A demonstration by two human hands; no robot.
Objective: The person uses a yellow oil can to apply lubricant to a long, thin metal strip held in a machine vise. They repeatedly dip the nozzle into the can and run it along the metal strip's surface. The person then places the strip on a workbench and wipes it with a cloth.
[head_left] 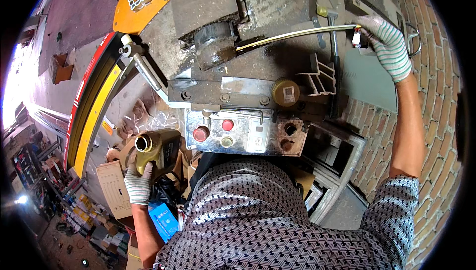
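Observation:
My left hand, in a striped knit glove, is closed on a gold-brown plastic jug at the lower left. The jug's round mouth is uncapped. On the upper right, my gloved right hand pinches the end of a long, thin, pale yellow strip. A small white and red piece hangs by those fingertips. The strip's other end reaches the worn round metal block on the machine bed; whether it touches the block I cannot tell. A round gold cap lies on the machine's front ledge.
A control panel with red buttons faces me, an L-shaped hex key at its top edge. A metal profile offcut and a hammer lie right. An orange plate stands far left. Cardboard boxes sit below the jug.

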